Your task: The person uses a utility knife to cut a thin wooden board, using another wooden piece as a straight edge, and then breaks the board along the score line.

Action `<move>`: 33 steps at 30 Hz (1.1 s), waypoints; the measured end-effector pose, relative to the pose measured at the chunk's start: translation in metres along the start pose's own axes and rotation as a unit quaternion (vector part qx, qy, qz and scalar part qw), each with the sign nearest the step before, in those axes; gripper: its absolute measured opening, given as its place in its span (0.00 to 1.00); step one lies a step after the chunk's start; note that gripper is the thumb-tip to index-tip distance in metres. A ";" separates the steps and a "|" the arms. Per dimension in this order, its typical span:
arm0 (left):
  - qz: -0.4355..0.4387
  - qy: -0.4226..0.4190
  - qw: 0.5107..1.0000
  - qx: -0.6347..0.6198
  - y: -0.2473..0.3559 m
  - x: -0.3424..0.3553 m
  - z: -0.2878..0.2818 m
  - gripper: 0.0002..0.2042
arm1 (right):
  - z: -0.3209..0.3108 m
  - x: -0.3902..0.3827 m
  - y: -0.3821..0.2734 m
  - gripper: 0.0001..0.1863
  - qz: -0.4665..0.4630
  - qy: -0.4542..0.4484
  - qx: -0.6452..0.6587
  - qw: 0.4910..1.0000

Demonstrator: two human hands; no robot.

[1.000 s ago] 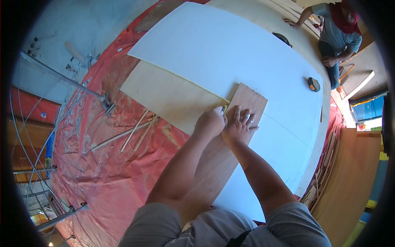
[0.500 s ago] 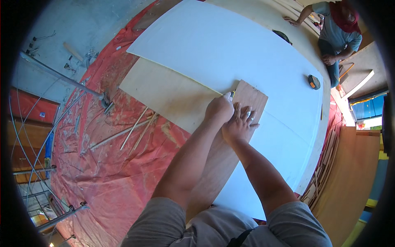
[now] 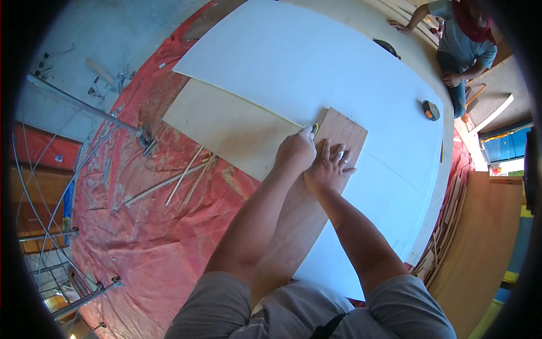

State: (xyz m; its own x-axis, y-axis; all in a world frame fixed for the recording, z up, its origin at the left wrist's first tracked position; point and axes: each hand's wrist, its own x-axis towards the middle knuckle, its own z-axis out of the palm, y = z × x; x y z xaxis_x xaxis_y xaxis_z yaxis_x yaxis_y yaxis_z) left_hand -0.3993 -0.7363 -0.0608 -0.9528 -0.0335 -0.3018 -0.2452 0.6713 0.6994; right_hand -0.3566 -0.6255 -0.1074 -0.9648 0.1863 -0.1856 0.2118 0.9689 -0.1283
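My left hand (image 3: 296,151) is closed round a utility knife (image 3: 315,129), whose dark and yellow end shows past my fingers. The knife is at the left edge of a brown wooden board (image 3: 344,130), close to its far end. Fingers spread, my right hand (image 3: 329,169) lies flat on this board beside my left hand. Under the board is a large white sheet (image 3: 271,62); its left edge runs toward the knife. A bare plywood sheet (image 3: 220,124) shows along that edge. The blade itself is too small to make out.
A tape measure (image 3: 431,111) rests on the white sheet at right. Beyond the far edge, a person (image 3: 466,45) leans with one hand down. Red plastic sheeting (image 3: 169,248) with thin wood strips (image 3: 186,178) covers the floor at left, near metal scaffold tubes (image 3: 84,101).
My left hand has shifted slightly left and toward me with the knife. My right hand and the board have stayed in place.
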 end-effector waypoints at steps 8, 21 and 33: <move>-0.019 -0.023 0.999 0.016 0.007 0.009 0.011 0.22 | 0.002 0.003 0.003 0.48 0.002 -0.007 -0.008 1.000; 0.048 0.104 0.993 -0.023 -0.049 -0.056 0.005 0.20 | -0.002 -0.001 -0.005 0.46 0.007 -0.009 0.003 1.000; -0.155 0.173 0.973 0.009 -0.230 -0.362 0.041 0.25 | -0.042 -0.022 0.001 0.54 -0.013 -0.064 0.012 0.998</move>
State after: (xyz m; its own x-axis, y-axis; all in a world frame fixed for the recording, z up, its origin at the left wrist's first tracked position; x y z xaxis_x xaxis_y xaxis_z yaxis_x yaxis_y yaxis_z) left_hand 0.0091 -0.8484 -0.1388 -0.8371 -0.4821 -0.2584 -0.5308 0.6021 0.5964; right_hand -0.3417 -0.6218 -0.0627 -0.9428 0.1367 -0.3040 0.1917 0.9685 -0.1588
